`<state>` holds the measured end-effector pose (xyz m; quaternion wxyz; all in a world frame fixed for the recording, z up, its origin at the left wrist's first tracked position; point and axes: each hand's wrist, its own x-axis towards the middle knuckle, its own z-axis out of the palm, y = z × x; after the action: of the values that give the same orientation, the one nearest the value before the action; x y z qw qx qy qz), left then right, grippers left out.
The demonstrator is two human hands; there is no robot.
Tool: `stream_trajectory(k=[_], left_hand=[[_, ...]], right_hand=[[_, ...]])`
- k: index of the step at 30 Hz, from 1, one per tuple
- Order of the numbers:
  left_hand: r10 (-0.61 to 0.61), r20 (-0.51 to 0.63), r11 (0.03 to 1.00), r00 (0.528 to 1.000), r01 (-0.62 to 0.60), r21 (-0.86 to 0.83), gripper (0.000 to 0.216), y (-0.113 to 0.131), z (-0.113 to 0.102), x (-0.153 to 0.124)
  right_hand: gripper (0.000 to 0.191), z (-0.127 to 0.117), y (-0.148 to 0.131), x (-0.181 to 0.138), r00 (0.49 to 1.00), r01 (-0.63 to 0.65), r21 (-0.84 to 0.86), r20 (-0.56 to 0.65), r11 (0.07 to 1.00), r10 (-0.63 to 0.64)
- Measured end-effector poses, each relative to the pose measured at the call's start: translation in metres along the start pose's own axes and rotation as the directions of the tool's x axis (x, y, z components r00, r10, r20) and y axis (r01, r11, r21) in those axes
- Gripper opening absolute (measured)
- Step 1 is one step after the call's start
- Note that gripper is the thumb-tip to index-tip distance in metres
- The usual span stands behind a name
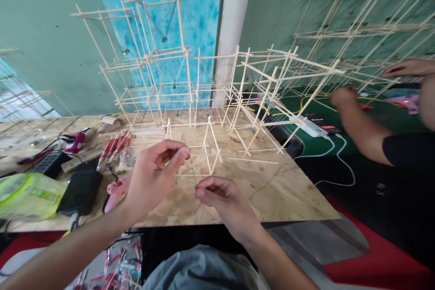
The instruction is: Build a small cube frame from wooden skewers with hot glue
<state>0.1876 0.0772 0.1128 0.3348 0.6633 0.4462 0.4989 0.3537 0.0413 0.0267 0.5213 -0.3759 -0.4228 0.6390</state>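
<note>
Green wall [54,4] and mottled blue panel [200,13] are seen, in the head view, behind a pale, flecked chipboard tabletop [292,195]; above its near part a thin dark strand [193,170] is held, pinched between thumb and fingertips of the left hand [158,163] at its upper end and of the right hand [226,201] at its lower; much joining is judged done, since a tall tower of pale wooden sticks [181,18] is stood at eleven o'clock from the hands and a small triangular stick frame [215,139] just beyond them at one; no fastening of the strand to a stick can be seen, so that part is judged undone; a loose pale stick [253,161] is seen lying near three o'clock; a pink glue gun [117,190] is rested at nine; at two, beyond the tabletop, a co-worker's hand [344,96] is seen.
</note>
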Motion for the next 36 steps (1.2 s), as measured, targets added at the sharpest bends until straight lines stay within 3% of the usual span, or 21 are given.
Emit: stream_trajectory(k=[5, 8, 20, 23, 25, 28, 31, 33, 36], left_hand=[[0.030, -0.064, 0.999, 0.997, -0.029, 0.015, 0.020, 0.003, -0.002, 0.018], [0.043, -0.092, 0.999, 0.995, -0.045, -0.019, 0.020, 0.001, -0.002, 0.026], [0.039, -0.117, 0.994, 0.992, -0.051, -0.096, 0.020, -0.014, -0.002, 0.040], [0.037, -0.109, 0.997, 0.993, -0.044, -0.064, 0.020, -0.014, -0.003, 0.040], [0.028, -0.095, 1.000, 0.995, -0.028, 0.001, 0.020, -0.014, -0.006, 0.043], [0.035, -0.042, 0.991, 0.999, -0.030, 0.127, 0.021, -0.021, -0.014, 0.052], [0.050, 0.094, 0.966, 0.994, -0.072, 0.247, 0.022, -0.033, -0.024, 0.063], [0.065, 0.129, 0.936, 0.990, -0.105, 0.335, 0.022, -0.041, -0.032, 0.069], [0.086, 0.088, 0.889, 0.992, -0.116, 0.443, 0.023, -0.049, -0.044, 0.071]], right_hand=[[0.033, -0.002, 0.003, -0.004, 0.974, -0.216, 0.178, 0.100, 0.960, 0.201], [0.034, -0.003, 0.002, -0.007, 0.953, -0.291, 0.238, 0.161, 0.927, 0.258], [0.037, -0.005, 0.005, -0.014, 0.939, -0.322, 0.235, 0.202, 0.917, 0.278], [0.034, -0.011, 0.003, -0.013, 0.977, -0.184, 0.077, 0.121, 0.980, 0.174], [0.028, -0.019, -0.008, -0.010, 0.999, 0.014, -0.168, 0.034, 0.986, -0.008], [0.020, -0.033, -0.037, 0.003, 0.956, 0.236, -0.535, -0.024, 0.811, -0.294], [0.016, -0.047, -0.067, 0.029, 0.868, 0.359, -0.718, 0.022, 0.596, -0.496], [0.013, -0.055, -0.079, 0.049, 0.849, 0.396, -0.785, 0.116, 0.476, -0.516], [0.012, -0.067, -0.081, 0.074, 0.859, 0.411, -0.813, 0.194, 0.412, -0.474]])
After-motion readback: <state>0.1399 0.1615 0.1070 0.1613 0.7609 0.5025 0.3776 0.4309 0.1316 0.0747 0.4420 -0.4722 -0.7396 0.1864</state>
